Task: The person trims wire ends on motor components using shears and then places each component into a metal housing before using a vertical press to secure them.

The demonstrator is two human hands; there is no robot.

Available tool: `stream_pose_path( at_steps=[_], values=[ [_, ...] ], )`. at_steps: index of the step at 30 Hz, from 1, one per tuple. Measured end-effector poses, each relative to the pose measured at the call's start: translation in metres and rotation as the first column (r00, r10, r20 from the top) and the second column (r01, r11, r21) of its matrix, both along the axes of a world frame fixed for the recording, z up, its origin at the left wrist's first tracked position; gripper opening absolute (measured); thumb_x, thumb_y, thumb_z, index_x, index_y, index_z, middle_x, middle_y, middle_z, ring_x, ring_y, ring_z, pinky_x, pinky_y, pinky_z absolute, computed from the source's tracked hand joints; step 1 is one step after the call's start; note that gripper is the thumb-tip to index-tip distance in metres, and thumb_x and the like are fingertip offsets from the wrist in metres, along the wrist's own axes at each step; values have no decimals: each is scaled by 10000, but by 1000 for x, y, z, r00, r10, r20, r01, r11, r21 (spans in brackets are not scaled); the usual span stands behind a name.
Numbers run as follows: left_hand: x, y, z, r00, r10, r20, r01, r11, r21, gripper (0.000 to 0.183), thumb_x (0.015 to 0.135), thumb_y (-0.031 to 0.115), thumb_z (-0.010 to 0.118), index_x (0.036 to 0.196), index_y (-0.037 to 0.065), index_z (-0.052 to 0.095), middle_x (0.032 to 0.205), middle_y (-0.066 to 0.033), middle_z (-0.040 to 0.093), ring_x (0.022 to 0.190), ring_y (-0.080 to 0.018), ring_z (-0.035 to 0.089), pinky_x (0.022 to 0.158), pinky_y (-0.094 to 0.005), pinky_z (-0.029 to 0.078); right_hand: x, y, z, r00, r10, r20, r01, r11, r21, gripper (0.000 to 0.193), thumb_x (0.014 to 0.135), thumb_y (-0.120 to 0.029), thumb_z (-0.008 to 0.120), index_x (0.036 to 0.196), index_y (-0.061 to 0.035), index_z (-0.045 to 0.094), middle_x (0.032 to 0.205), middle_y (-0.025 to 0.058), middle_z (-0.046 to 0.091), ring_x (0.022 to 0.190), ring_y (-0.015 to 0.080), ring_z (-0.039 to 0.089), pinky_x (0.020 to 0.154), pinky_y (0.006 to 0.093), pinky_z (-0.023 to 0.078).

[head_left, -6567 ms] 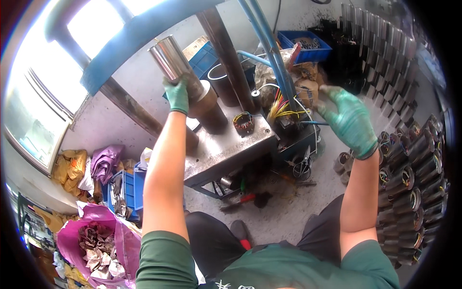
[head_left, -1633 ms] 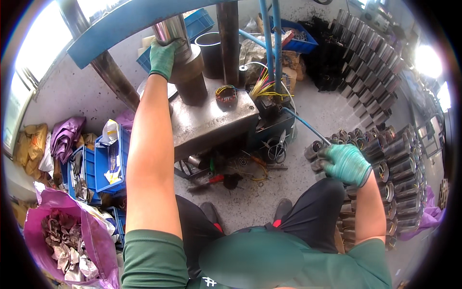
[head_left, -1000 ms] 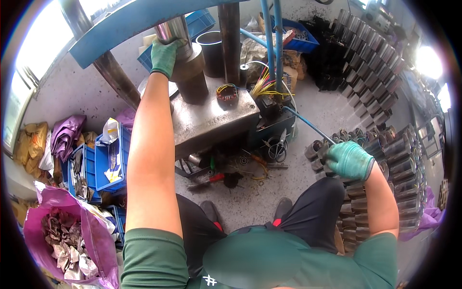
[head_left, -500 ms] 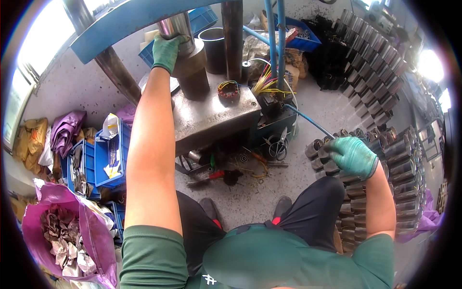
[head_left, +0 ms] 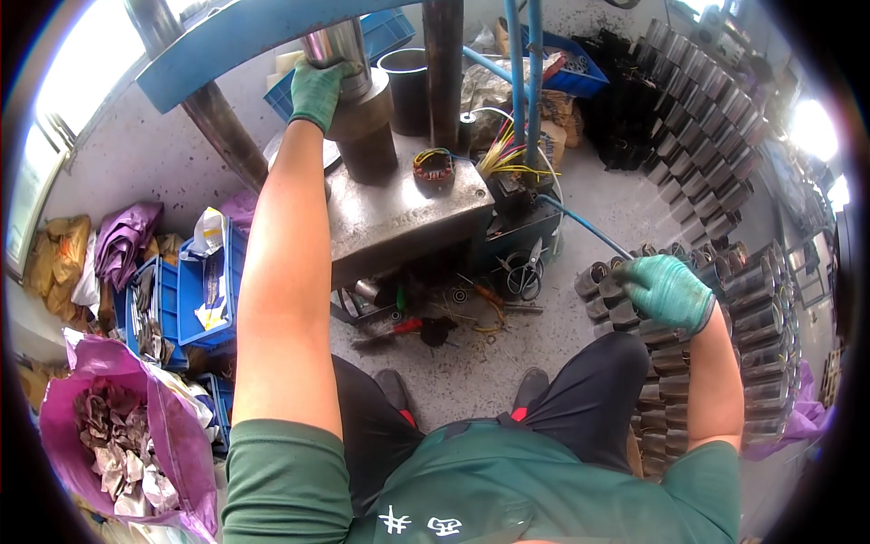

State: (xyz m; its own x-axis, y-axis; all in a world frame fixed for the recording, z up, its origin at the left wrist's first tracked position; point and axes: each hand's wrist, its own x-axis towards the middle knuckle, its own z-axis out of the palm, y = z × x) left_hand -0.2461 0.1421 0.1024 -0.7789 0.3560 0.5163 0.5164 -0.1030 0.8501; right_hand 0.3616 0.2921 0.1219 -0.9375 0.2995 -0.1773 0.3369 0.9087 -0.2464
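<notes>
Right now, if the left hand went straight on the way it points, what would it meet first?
The shiny metal cylinder: the left hand is wrapped against it. Past that, perhaps the blue crossbeam, but depth is unclear.

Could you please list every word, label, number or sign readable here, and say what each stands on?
Green shirt: white characters on the chest, clear enough to see, but I don't copy out lettering.
White and yellow packaging in a blue crate: any print is too small to read.
Elsewhere I can make out no lettering.
</notes>
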Motion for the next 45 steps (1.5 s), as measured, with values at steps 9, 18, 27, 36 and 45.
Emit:
stream_pose_path(
  at_steps=[9, 18, 27, 36, 45],
  values=[
    [-6, 4, -4, 1000, 4, -15, -4, 1000, -27, 654, 622, 295, 971, 1085, -29, 642, 925, -138, 748, 779, -237, 719, 725, -335, 581, 2, 7, -5, 998, -20, 67, 24, 999, -48, 371, 897, -235, 612, 1199, -59, 738, 1077, 220, 736, 1008, 409, 700, 913, 479, 565],
    [-3, 2, -1, 1000, 4, -15, -4, 1000, -8, 573, 634, 250, 973, 1038, -13, 662, 901, -121, 748, 780, -215, 717, 730, -329, 582, -2, 1, 4, 998, -29, -50, 28, 1000, -3, 299, 935, -170, 632, 1180, -33, 737, 1036, 212, 742, 991, 408, 705, 888, 471, 564],
    [23, 7, 6, 993, 64, -102, -54, 993, 100, 913, 653, 343, 994, 1326, -32, 504, 1182, -174, 708, 1029, -243, 704, 905, -348, 570, -63, 40, 31, 792, 75, -606, 205, 902, 380, 233, 990, -132, 605, 1163, -19, 714, 1091, 214, 731, 947, 383, 720, 843, 439, 578],
    [29, 10, 7, 981, 160, -109, -158, 987, 31, 758, 740, 173, 956, 1303, -20, 488, 1146, -172, 691, 963, -241, 703, 807, -354, 617, -151, 105, 73, 661, 140, -737, 349, 812, 468, 308, 955, -68, 614, 1246, -12, 698, 1204, 193, 705, 1044, 358, 722, 959, 401, 581],
    [40, -8, 8, 999, 25, -40, -19, 989, 147, 681, 748, 140, 904, 1278, -12, 505, 1131, -158, 701, 994, -239, 699, 855, -370, 580, -172, 83, 102, 772, -130, -623, 439, 817, 374, 537, 944, -425, 738, 1213, 39, 710, 1204, 237, 709, 1114, 384, 700, 999, 428, 550]
  ],
)
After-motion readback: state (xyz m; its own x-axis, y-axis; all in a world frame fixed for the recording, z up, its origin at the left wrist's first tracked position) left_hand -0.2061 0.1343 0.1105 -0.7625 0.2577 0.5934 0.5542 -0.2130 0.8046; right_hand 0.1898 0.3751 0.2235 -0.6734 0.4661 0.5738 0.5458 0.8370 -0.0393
